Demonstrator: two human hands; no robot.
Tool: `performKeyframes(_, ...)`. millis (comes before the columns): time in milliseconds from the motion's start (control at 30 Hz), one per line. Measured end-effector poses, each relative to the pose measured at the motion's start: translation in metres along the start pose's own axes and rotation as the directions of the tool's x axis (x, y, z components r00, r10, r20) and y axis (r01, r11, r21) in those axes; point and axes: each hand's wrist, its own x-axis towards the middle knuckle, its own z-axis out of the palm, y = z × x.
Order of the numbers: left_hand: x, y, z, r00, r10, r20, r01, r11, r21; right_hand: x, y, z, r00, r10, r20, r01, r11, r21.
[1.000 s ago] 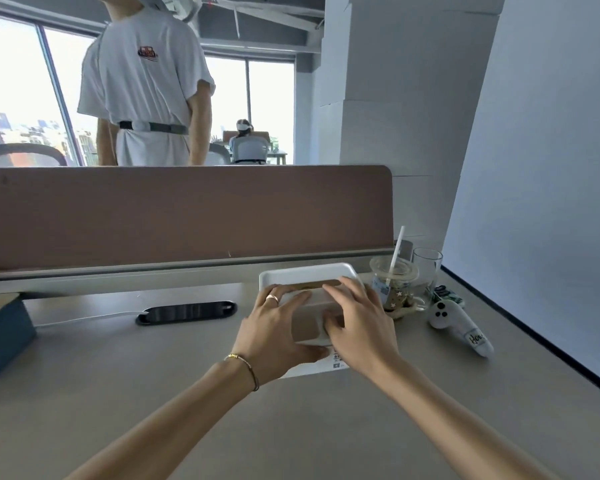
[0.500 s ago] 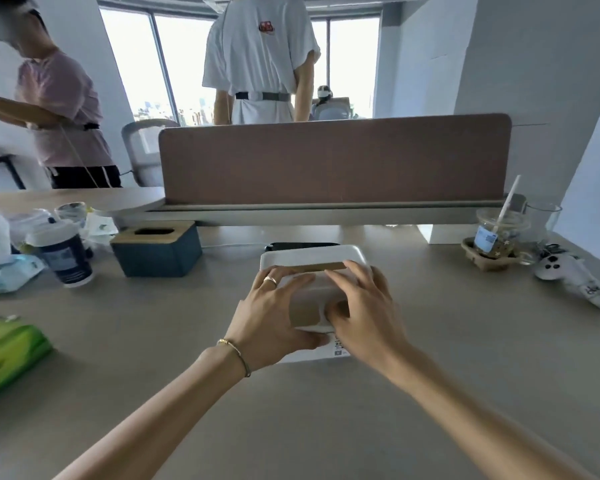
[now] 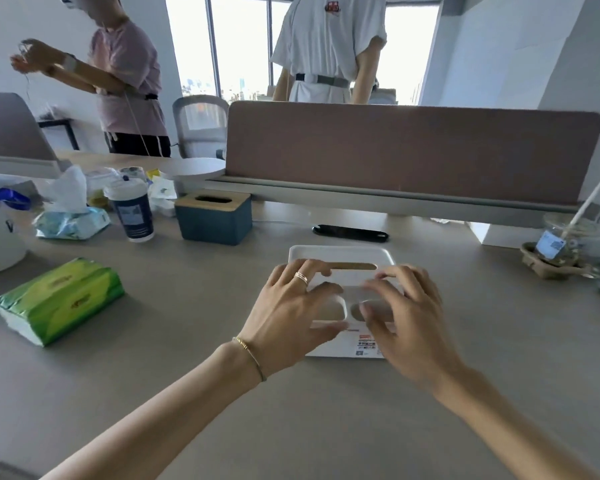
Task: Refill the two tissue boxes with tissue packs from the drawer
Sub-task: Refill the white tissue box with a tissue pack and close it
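A white tissue box (image 3: 343,254) lies on the desk in front of me, its underside with a printed label facing me. My left hand (image 3: 291,313), with a ring and a bracelet, rests on the box with fingers spread. Beside it, my right hand (image 3: 406,323) hovers over or touches the box with fingers spread; it is blurred. A blue tissue box (image 3: 215,223) with a wooden slotted lid stands further back on the left. A green tissue pack (image 3: 59,299) lies on the desk at the left.
A dark paper cup (image 3: 134,214) and an open wipes pack (image 3: 70,221) sit far left. A brown divider (image 3: 413,150) runs across the back, with two people standing behind it. A drink with a straw (image 3: 565,237) stands at right.
The view has swung left and down, bringing the green pack and blue box into sight. Both hands stay on the white box; their fingers have spread and the right hand is moving.
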Motion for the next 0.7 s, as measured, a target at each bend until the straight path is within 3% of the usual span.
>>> performKeyframes(33, 0.000, 0.000, -0.002, 0.998, 0.055, -0.023, -0.054, 0.998, 0.032, 0.000, 0.001, -0.005, 0.997, -0.080, 0.005, 0.081, 0.997, -0.008)
performKeyframes(100, 0.004, 0.005, -0.007, 0.993, 0.037, 0.111, -0.040, 0.999, 0.024, 0.004, 0.003, -0.013, 0.973, -0.187, 0.135, 0.193, 0.981, -0.031)
performKeyframes(167, 0.012, 0.008, -0.010, 0.943, -0.072, 0.326, 0.079, 0.997, -0.007, 0.010, 0.004, -0.014, 0.926, -0.186, 0.329, 0.225, 0.970, -0.086)
performKeyframes(267, 0.018, 0.006, -0.004, 0.881, -0.097, 0.462, 0.151, 0.985, -0.081, 0.014, 0.003, -0.012, 0.880, -0.125, 0.459, 0.171, 0.983, -0.060)
performKeyframes(433, 0.013, 0.003, 0.005, 0.891, -0.143, 0.431, 0.247, 0.949, -0.195, 0.012, 0.005, -0.005, 0.919, -0.060, 0.389, 0.021, 0.994, 0.103)
performKeyframes(700, 0.013, 0.005, 0.005, 0.924, -0.232, 0.304, 0.312, 0.916, -0.251, 0.009, 0.002, 0.002, 0.950, -0.050, 0.309, 0.015, 0.993, 0.114)
